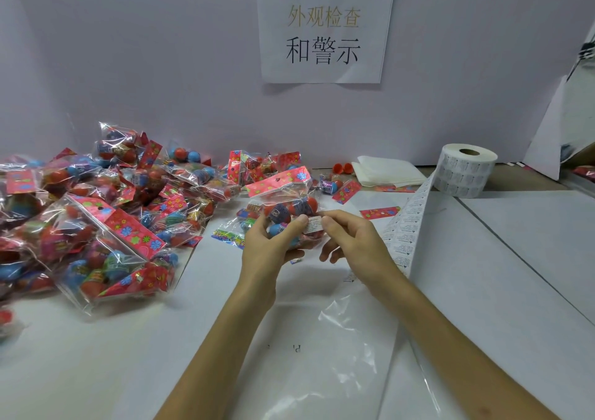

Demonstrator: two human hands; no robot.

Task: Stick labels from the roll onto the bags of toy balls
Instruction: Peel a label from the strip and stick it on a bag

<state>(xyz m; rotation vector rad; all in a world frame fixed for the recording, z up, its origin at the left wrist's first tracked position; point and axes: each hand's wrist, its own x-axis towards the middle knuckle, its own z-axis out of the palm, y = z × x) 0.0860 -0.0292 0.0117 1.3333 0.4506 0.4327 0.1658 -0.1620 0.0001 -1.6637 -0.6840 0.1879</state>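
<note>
Mid-frame, the left grip (pixel 273 246) is clutching a bag of toy balls (pixel 280 185) while the right grip (pixel 351 242) is pinching a white label (pixel 313 225) against it, above the table (pixel 96 355).

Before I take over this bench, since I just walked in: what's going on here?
A person is mid-labelling. The left hand grips one bag of toy balls above the table, while the right hand pinches a white label against its front. The label roll stands far right, its strip trailing toward the person. A pile of bags lies to the left.
</note>
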